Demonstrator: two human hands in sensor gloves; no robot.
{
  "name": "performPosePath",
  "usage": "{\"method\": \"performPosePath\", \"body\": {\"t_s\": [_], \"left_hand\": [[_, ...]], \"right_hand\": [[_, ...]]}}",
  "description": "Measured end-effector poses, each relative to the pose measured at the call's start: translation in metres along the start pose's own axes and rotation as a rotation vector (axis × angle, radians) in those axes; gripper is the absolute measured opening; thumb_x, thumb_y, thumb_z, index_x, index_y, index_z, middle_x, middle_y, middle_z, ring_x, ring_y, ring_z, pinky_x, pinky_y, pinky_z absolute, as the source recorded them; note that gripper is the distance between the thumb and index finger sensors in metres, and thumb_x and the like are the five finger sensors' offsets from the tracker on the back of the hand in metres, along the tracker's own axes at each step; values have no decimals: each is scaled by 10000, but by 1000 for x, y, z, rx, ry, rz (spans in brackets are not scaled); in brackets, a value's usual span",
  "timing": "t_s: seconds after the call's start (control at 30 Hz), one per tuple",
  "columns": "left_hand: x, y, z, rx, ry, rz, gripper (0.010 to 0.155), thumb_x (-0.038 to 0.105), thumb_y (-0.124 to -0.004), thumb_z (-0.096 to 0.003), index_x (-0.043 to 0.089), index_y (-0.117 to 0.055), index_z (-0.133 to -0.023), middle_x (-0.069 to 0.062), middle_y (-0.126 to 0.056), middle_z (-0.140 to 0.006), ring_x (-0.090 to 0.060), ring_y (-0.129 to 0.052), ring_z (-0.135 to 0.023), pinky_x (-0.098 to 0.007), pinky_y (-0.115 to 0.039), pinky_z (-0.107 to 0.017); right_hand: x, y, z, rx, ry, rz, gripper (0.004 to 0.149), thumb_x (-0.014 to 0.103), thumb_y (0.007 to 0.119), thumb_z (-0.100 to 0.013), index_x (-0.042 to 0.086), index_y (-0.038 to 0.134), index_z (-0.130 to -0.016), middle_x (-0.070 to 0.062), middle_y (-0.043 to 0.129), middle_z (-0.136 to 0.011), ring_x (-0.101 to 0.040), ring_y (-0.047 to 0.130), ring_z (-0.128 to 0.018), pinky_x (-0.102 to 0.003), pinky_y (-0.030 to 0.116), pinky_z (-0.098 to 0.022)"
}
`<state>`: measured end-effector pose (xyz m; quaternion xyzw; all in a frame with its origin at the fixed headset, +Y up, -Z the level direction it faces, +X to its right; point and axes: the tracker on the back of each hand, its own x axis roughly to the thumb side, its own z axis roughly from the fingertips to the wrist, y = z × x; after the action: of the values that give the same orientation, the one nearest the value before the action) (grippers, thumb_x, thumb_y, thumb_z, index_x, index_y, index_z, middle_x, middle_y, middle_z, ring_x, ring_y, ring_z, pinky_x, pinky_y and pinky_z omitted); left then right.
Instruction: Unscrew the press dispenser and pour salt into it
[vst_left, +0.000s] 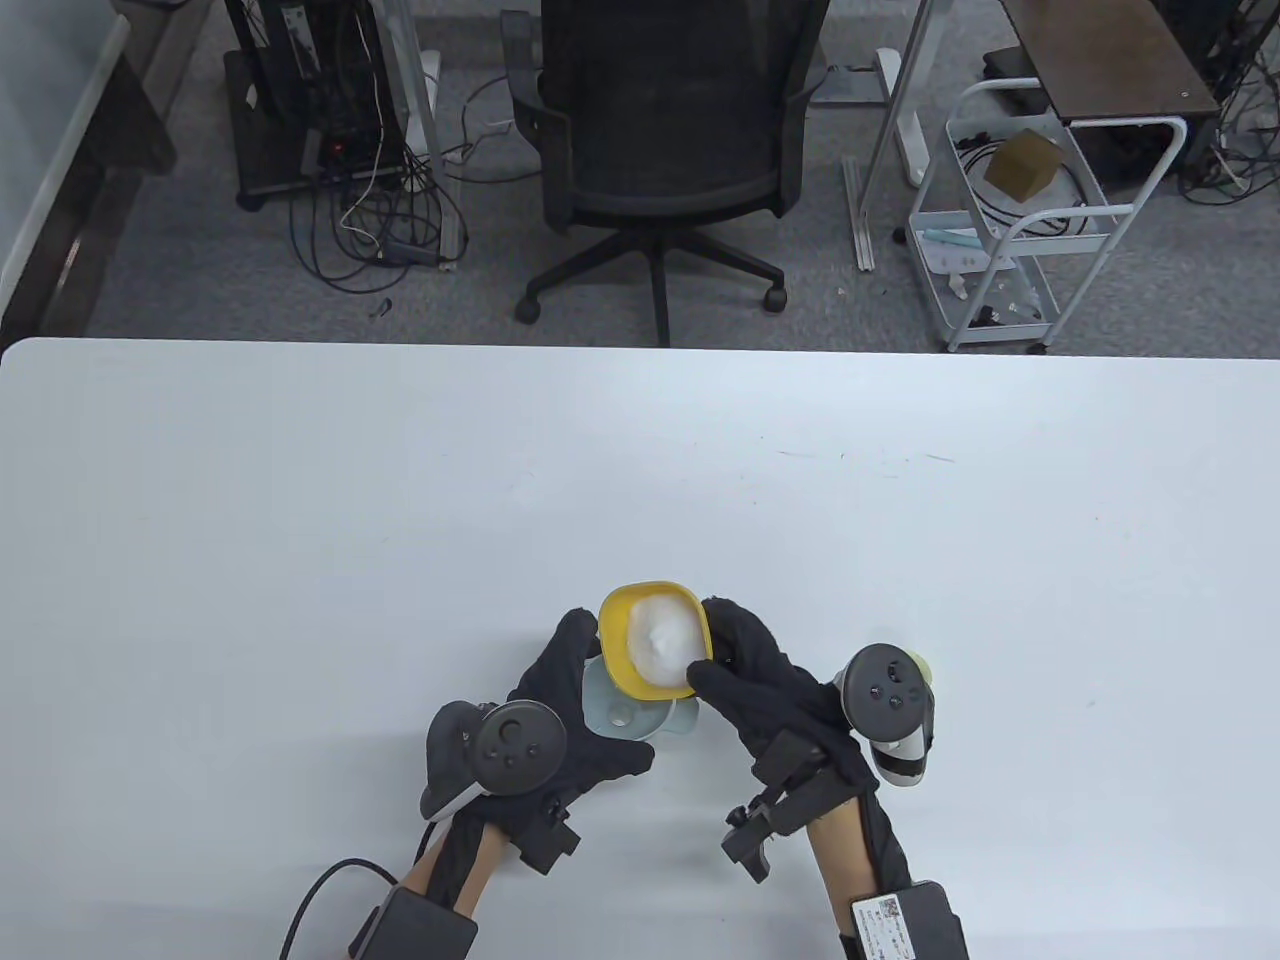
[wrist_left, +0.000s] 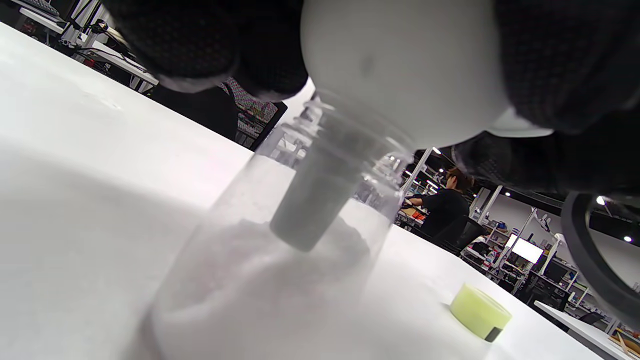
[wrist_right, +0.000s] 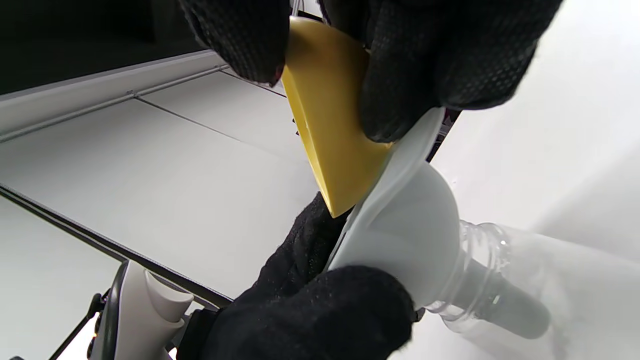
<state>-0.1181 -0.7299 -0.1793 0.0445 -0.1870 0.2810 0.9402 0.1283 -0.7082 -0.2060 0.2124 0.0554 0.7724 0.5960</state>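
Observation:
My right hand (vst_left: 745, 670) grips a yellow cup (vst_left: 655, 640) of white salt (vst_left: 663, 638), tilted over a pale funnel (vst_left: 625, 705). The cup's lower edge rests on the funnel's rim in the right wrist view (wrist_right: 330, 120). My left hand (vst_left: 575, 725) holds the funnel's bowl (wrist_left: 400, 65), whose spout sits in the neck of a clear bottle (wrist_left: 280, 250). The bottle stands on the table with a heap of salt at its bottom. The bottle's neck and the spout also show in the right wrist view (wrist_right: 492, 290). The dispenser's pale green cap (wrist_left: 480, 311) lies on the table beside it.
The white table (vst_left: 400, 520) stretches wide around both hands. Beyond its far edge stand a black office chair (vst_left: 665, 150), a white trolley (vst_left: 1030, 220) and an equipment rack with cables (vst_left: 330, 130).

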Motion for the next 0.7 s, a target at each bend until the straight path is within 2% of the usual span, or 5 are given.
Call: {"method": "performPosePath", "body": {"t_s": [0.7], "left_hand": [[0,0,0,-4,-7,-4,1383,690,-924,-274,-150,-309,-1183,-251,-696,-1098,-350,-897,-871,-542,-840,-602]], "right_hand": [[6,4,0,30,-70,150,743,268,724,-624,-160,391,-1132,-422,596,-1030,-459,836,-788,-659,697,-616]]}}
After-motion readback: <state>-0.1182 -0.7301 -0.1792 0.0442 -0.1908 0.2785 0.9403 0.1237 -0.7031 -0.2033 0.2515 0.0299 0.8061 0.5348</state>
